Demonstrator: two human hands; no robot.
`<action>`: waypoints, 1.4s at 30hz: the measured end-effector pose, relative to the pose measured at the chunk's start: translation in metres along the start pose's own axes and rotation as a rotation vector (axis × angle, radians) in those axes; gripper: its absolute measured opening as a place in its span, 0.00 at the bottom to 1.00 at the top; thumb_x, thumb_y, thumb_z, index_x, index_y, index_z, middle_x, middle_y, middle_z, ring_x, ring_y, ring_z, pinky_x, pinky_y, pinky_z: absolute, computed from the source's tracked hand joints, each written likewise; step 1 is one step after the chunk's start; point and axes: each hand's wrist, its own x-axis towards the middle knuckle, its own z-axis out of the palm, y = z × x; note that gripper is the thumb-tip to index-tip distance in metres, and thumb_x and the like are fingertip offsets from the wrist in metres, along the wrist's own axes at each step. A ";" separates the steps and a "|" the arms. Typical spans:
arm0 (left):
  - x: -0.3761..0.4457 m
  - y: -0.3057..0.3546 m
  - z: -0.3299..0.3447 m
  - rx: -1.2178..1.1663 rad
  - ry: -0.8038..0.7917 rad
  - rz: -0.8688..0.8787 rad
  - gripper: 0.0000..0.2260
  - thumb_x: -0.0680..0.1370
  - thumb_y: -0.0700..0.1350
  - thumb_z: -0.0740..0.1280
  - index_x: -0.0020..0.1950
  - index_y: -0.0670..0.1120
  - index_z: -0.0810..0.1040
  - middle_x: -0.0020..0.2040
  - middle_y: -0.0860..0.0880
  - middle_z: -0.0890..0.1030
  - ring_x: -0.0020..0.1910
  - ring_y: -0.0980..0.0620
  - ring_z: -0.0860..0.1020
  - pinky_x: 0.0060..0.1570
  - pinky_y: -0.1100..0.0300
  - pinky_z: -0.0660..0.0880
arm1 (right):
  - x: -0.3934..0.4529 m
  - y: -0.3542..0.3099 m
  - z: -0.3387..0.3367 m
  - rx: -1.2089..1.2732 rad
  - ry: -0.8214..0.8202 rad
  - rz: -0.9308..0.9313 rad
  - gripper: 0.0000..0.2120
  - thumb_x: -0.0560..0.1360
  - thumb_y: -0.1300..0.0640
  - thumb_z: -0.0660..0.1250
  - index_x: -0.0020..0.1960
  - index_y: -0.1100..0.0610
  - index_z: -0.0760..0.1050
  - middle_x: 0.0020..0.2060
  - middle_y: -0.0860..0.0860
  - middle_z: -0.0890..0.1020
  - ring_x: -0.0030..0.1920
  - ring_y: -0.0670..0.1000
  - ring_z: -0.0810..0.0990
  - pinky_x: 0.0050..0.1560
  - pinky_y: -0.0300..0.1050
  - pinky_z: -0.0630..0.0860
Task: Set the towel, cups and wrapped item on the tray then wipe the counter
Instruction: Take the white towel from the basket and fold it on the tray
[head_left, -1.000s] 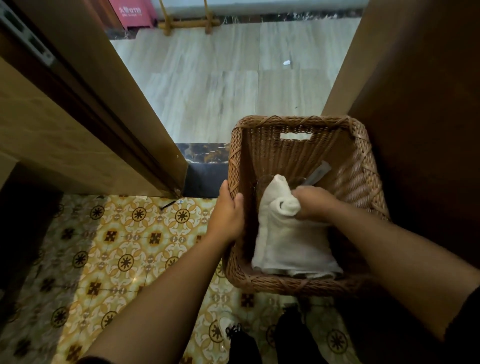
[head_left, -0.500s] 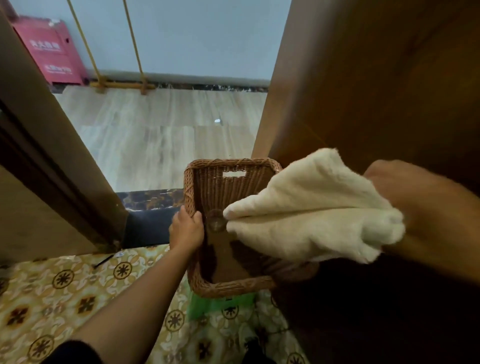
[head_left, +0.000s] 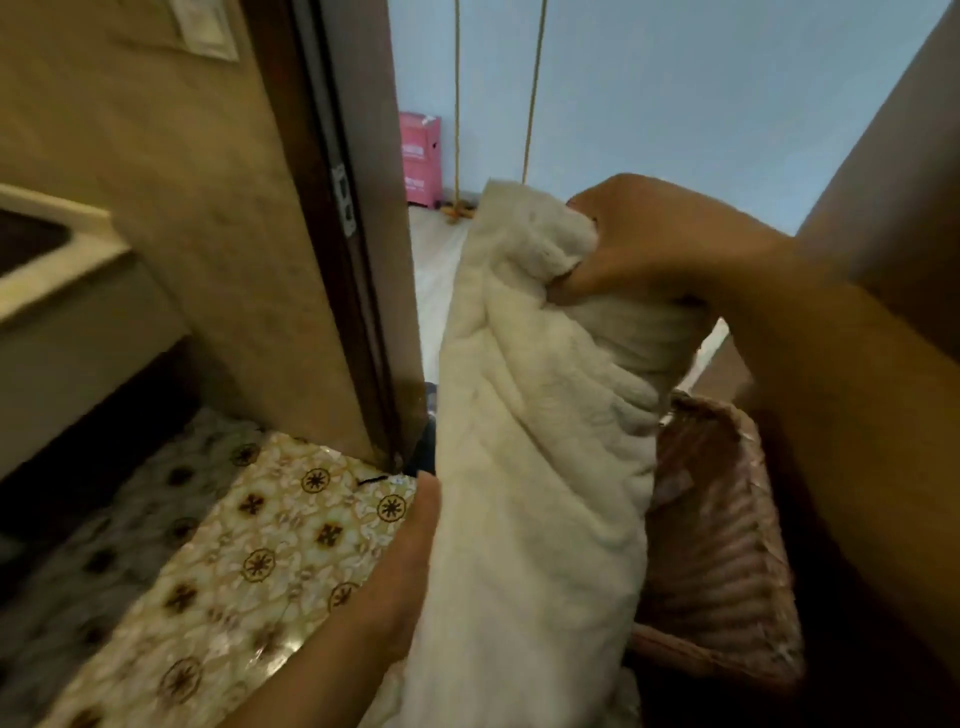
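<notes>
**Towel lifted clear of basket, ready for transfer**

Since half a second ago, the towel has gone from a bundle held level over the basket to a long hanging drape, and the left hand has left the basket rim to meet the cloth.

At far left, a pale counter edge (head_left: 57, 270) shows beside the door frame (head_left: 337, 208). Below it lies the patterned floor (head_left: 249, 561). No tray, cups or wrapped item can be seen in this view.

The left hand (head_left: 400, 587) rests against the towel's lower left edge. Its fingers are hidden behind the cloth, so whether it is gripping or merely steadying cannot be told.

The towel (head_left: 535, 452) hangs in mid-air at centre, raised above the wicker basket (head_left: 717, 551), which sits low at right.

The right hand (head_left: 639, 249) is closed tightly on the towel's bunched upper end and carries its weight.

Step in hand, by judgement: the first item is being brought out for the tray; the task is at an early stage.

Next move calls for:
- Turning left toward the counter.
- Gathering or folding the loose cloth so it does not drag.
- Locating the tray before setting down.
</notes>
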 end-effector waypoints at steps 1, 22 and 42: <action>-0.017 0.002 -0.010 -0.040 -0.049 0.015 0.28 0.75 0.66 0.62 0.65 0.47 0.78 0.59 0.42 0.82 0.61 0.44 0.79 0.48 0.55 0.81 | 0.024 -0.013 0.015 -0.031 -0.038 -0.054 0.15 0.62 0.42 0.77 0.45 0.44 0.78 0.39 0.42 0.81 0.40 0.42 0.78 0.35 0.38 0.69; -0.027 0.098 -0.318 0.106 0.633 0.471 0.18 0.74 0.51 0.73 0.63 0.55 0.76 0.57 0.56 0.84 0.55 0.55 0.82 0.51 0.61 0.79 | 0.311 -0.401 0.264 -0.269 -0.297 -0.706 0.18 0.69 0.49 0.75 0.54 0.54 0.76 0.49 0.53 0.81 0.48 0.55 0.79 0.46 0.47 0.75; 0.193 0.407 -0.576 -0.106 0.556 0.655 0.21 0.77 0.51 0.71 0.69 0.48 0.74 0.64 0.41 0.79 0.62 0.38 0.78 0.61 0.36 0.73 | 0.732 -0.610 0.344 -0.335 -0.204 -0.839 0.18 0.68 0.50 0.76 0.54 0.55 0.77 0.46 0.54 0.80 0.43 0.54 0.76 0.43 0.46 0.73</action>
